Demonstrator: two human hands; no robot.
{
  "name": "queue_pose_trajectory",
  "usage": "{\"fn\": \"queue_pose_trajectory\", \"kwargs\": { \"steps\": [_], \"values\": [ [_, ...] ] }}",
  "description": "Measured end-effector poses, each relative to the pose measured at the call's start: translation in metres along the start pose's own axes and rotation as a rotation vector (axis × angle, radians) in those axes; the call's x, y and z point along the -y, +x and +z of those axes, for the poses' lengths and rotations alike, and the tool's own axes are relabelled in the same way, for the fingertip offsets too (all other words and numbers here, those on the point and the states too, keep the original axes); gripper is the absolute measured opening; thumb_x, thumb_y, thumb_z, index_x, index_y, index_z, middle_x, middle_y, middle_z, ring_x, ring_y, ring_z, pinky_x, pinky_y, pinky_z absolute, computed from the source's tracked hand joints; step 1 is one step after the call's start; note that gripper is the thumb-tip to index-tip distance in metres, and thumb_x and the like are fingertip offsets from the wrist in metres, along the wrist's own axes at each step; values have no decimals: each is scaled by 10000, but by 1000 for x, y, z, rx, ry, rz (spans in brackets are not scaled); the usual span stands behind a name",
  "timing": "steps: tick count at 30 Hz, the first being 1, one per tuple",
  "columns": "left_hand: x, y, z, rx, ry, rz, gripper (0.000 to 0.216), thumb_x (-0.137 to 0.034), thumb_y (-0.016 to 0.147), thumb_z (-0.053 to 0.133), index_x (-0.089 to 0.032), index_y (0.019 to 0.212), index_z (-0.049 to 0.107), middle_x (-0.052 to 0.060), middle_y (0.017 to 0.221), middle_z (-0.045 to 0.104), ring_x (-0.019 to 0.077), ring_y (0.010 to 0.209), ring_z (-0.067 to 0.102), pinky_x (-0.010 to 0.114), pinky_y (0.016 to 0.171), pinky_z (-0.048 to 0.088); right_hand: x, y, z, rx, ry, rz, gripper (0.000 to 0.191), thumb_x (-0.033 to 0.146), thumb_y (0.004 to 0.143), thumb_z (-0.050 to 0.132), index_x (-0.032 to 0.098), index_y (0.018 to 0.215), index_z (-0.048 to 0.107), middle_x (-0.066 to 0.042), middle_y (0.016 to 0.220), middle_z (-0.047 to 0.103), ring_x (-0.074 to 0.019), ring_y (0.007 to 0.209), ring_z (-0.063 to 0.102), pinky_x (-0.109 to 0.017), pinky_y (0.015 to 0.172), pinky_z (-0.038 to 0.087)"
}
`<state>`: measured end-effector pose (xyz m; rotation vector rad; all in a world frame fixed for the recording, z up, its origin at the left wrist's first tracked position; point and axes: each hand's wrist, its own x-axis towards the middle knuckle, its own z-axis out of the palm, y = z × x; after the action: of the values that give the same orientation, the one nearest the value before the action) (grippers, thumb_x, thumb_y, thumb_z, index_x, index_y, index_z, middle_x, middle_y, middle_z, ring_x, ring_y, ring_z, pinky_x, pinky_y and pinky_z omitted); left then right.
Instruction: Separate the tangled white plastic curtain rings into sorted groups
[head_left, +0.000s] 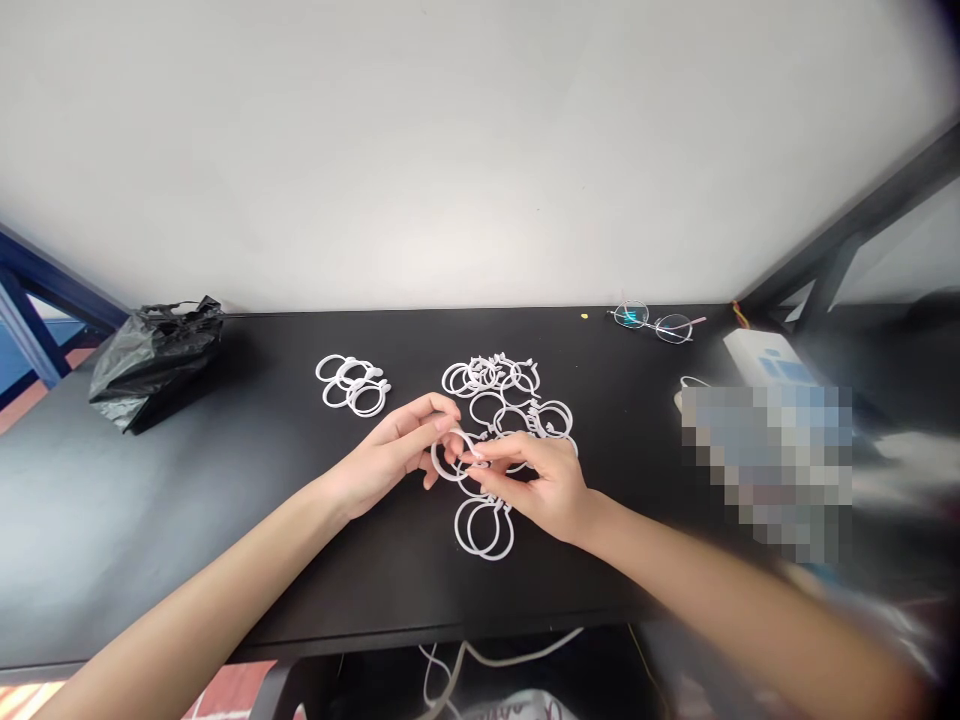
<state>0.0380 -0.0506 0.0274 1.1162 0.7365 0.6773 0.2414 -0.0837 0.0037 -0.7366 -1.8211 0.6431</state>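
Note:
Between my two hands is a white plastic ring (pixel 439 462) with a small clasp, like a shower curtain ring. The fingers of my left hand (pixel 401 440) pinch its left side. My right hand (pixel 536 480) grips it at the right, where thumb and forefinger meet near its clasp. Beneath and beyond my hands lies a loose pile of similar white rings (pixel 487 377), several of them overlapping. A few rings (pixel 484 530) rest nearer the table's front edge. Apart from these, to the left, sits a smaller group of white rings (pixel 352 385).
The black table (pixel 300 590) meets a pale wall. A black plastic bag (pixel 161 360) stands at the far left. Round glasses (pixel 652 322) lie at the back right, near a white and blue box (pixel 772 360). A blurred-out patch covers part of the right side. Cables (pixel 517 658) hang below the front edge.

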Motion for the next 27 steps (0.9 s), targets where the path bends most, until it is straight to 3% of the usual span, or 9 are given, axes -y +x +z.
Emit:
{"fn": "queue_pose_trajectory", "kwargs": {
  "steps": [5, 7, 10, 13, 19, 27],
  "values": [
    [0, -4, 5, 37, 428, 215, 396, -315, 790, 756, -191, 1123, 580, 61, 990, 622, 170, 893, 596, 219, 621, 537, -1, -2, 1, -76, -18, 54, 66, 230, 870, 689, 201, 859, 631, 0, 700, 732, -129, 550, 698, -209, 523, 581],
    [2, -5, 7, 6, 545, 244, 489, -316, 752, 791, -203, 1180, 583, 63, 1026, 648, 175, 890, 606, 222, 622, 539, -2, -3, 2, -92, -28, 52, 78, 238, 874, 683, 207, 850, 616, -1, 701, 732, -136, 570, 703, -215, 530, 586],
    [3, -5, 10, -58, 648, 253, 455, -356, 780, 765, -191, 1175, 612, 52, 968, 684, 153, 789, 614, 218, 584, 517, -2, -2, 2, -88, -14, 67, 87, 236, 880, 675, 207, 849, 598, 0, 706, 723, -129, 573, 697, -214, 536, 585],
    [3, -5, 10, -76, 648, 239, 406, -368, 787, 759, -176, 1123, 634, 34, 886, 683, 136, 722, 602, 220, 579, 505, -2, -1, 1, -69, 24, 86, 75, 226, 876, 679, 196, 876, 610, -13, 750, 717, -124, 591, 697, -206, 528, 580],
    [2, -2, 5, -59, 464, 214, 332, -346, 847, 697, -179, 1125, 629, 45, 935, 645, 138, 795, 573, 225, 619, 513, 0, 1, -2, -70, 78, 82, 102, 166, 924, 597, 189, 1000, 662, -29, 818, 723, -120, 608, 711, -207, 540, 604],
    [0, -2, 5, -79, 469, 195, 347, -299, 756, 790, -162, 1046, 656, 21, 847, 674, 105, 687, 560, 204, 573, 471, 0, 2, 0, -70, 8, 22, 118, 140, 905, 617, 191, 998, 671, -44, 879, 734, -134, 698, 723, -209, 576, 618]
  ]
}}
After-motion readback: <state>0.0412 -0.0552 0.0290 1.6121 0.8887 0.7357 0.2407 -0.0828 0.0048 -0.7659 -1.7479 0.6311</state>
